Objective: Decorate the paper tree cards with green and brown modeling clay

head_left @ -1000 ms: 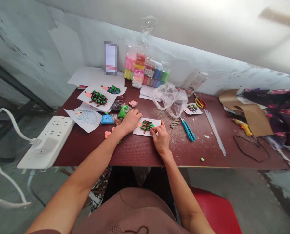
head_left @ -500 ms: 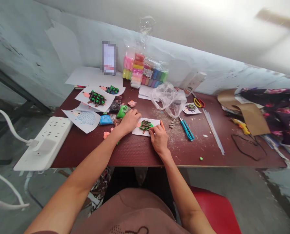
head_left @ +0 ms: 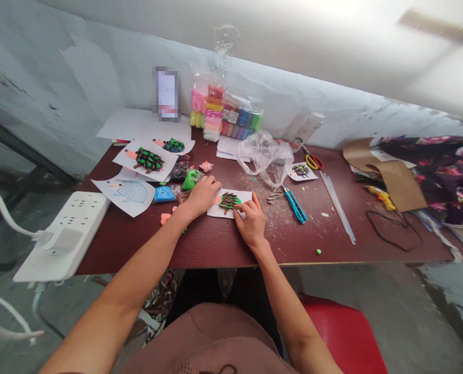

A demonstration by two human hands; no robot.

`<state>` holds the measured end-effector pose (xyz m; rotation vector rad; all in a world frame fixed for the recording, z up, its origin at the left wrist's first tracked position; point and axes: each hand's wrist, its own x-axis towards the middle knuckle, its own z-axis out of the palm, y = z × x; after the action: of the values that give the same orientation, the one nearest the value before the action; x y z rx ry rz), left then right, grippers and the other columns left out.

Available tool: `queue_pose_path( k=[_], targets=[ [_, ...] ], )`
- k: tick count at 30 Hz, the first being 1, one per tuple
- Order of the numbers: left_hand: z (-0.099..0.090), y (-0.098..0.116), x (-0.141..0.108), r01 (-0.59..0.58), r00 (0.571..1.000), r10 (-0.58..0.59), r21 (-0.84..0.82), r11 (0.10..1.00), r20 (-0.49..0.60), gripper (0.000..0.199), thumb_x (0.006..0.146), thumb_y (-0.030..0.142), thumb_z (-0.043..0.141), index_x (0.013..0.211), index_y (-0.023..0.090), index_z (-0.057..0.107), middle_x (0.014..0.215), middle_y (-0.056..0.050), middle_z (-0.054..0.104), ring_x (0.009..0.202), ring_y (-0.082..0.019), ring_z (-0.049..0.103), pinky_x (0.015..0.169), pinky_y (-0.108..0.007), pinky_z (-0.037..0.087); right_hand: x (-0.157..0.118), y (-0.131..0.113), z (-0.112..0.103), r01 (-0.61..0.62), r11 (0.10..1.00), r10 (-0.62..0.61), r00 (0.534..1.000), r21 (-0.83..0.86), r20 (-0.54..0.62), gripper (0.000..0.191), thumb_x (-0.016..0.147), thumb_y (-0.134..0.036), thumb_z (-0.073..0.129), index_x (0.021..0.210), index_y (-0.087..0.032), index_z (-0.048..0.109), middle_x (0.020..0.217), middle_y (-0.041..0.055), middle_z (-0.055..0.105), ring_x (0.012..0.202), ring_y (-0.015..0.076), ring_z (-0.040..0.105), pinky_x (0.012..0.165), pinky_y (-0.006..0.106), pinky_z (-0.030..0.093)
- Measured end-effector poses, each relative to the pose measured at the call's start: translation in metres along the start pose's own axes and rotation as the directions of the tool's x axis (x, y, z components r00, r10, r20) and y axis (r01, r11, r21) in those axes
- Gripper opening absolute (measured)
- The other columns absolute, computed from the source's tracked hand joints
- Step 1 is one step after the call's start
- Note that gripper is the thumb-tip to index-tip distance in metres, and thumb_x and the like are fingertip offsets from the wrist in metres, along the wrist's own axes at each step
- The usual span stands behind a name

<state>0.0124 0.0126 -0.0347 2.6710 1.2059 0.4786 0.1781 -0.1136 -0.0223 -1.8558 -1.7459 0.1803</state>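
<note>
A small white card lies on the table before me, bearing a hedgehog with a pink face, a green body and dark seed-like spines. Holding the card at its upper left edge is my left hand, with bent fingers. My right hand has its thumb and forefinger pinched together at the hedgehog's lower right side; whatever may be between the fingertips is too small to make out. Just behind the right hand sits a slim orange tool, partly hidden. Bags of green clay and blue clay lie left of the card.
Finished hedgehog pictures lie at the left, near a white power strip. Seed husks, teal pliers, scissors and clear glue sticks are on the right. A yellow glue gun trails its cord farther right.
The whole view has shifted slightly, so the table's things appear a little farther left. Both hands stay at the card, the right one still at the hedgehog's lower right side.
</note>
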Motion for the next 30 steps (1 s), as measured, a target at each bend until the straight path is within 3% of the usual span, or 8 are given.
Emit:
queue_pose_path(
  k=[3,5,7,11,13,20,24,30],
  targets=[
    [-0.001,0.000,0.000,0.006,1.000,-0.006,-0.002,1.000,0.015,0.024,0.096,0.012,0.047,0.100,0.014,0.071,0.105,-0.013,0.063,0.098,-0.027,0.054,0.089,-0.039,0.046,0.001,0.005,-0.007,-0.009,0.998,0.014,0.997,0.066,-0.077,0.018,0.094,-0.022,0.056,0.097,-0.022,0.074,0.095,0.0071,0.069,0.107,0.0233,0.066,0.090,0.031,0.050],
    [-0.002,0.001,0.000,0.012,1.000,-0.012,-0.006,1.000,0.019,0.024,0.096,0.012,0.047,0.099,0.014,0.071,0.105,-0.014,0.063,0.098,-0.027,0.054,0.089,-0.039,0.046,0.008,0.012,-0.017,-0.055,0.996,0.062,0.992,0.066,-0.114,0.023,0.096,-0.024,0.051,0.097,-0.020,0.074,0.095,0.0081,0.070,0.095,0.0219,0.068,0.084,0.031,0.050],
    [-0.003,0.001,0.000,0.015,1.000,-0.014,-0.005,1.000,0.021,0.024,0.095,0.012,0.048,0.099,0.014,0.071,0.105,-0.014,0.063,0.099,-0.027,0.054,0.089,-0.039,0.046,0.019,0.023,-0.031,-0.142,0.990,0.140,0.983,-0.006,-0.119,0.027,0.098,-0.028,0.049,0.096,-0.018,0.075,0.093,0.0090,0.071,0.085,0.0210,0.066,0.079,0.031,0.048],
    [-0.003,0.002,0.000,0.021,1.000,-0.021,0.004,1.000,0.022,0.024,0.095,0.011,0.048,0.100,0.014,0.071,0.105,-0.013,0.064,0.099,-0.027,0.055,0.089,-0.039,0.046,0.044,0.045,-0.055,-0.335,0.917,0.331,0.942,-0.217,-0.057,0.025,0.094,-0.023,0.054,0.100,-0.018,0.077,0.102,0.0114,0.075,0.090,0.0230,0.067,0.079,0.031,0.046],
    [-0.003,0.002,0.000,0.024,0.999,-0.024,0.005,1.000,0.021,0.023,0.095,0.012,0.048,0.100,0.014,0.071,0.105,-0.013,0.064,0.099,-0.027,0.055,0.089,-0.039,0.046,0.052,0.051,-0.060,-0.369,0.890,0.375,0.926,-0.268,-0.029,0.026,0.093,-0.021,0.054,0.102,-0.019,0.078,0.106,0.0114,0.076,0.093,0.0230,0.068,0.079,0.031,0.045],
    [0.001,-0.002,0.000,0.028,1.000,-0.028,-0.050,0.998,0.002,0.021,0.095,0.014,0.049,0.098,0.015,0.070,0.103,-0.012,0.063,0.098,-0.027,0.055,0.091,-0.040,0.047,0.058,0.036,-0.046,-0.288,0.943,0.313,0.938,-0.167,0.152,0.025,0.095,-0.032,0.057,0.098,-0.020,0.078,0.097,0.0065,0.077,0.087,0.0198,0.068,0.075,0.028,0.045],
    [0.002,-0.004,0.000,0.019,1.000,-0.019,-0.073,0.997,0.000,0.021,0.094,0.015,0.050,0.100,0.016,0.070,0.103,-0.012,0.062,0.100,-0.027,0.055,0.092,-0.041,0.048,0.065,0.029,-0.038,-0.242,0.930,0.287,0.949,-0.275,0.134,0.026,0.094,-0.033,0.059,0.111,-0.021,0.076,0.107,0.0101,0.073,0.093,0.0222,0.067,0.077,0.030,0.046],
    [0.001,-0.004,-0.001,0.028,1.000,-0.028,-0.083,0.996,-0.008,0.021,0.092,0.013,0.051,0.101,0.016,0.070,0.104,-0.012,0.062,0.101,-0.026,0.056,0.094,-0.040,0.048,0.072,0.033,-0.029,-0.183,0.940,0.238,0.956,-0.286,0.171,0.018,0.092,-0.023,0.057,0.093,-0.022,0.075,0.102,0.0093,0.067,0.088,0.0212,0.064,0.074,0.029,0.046]
  ],
)
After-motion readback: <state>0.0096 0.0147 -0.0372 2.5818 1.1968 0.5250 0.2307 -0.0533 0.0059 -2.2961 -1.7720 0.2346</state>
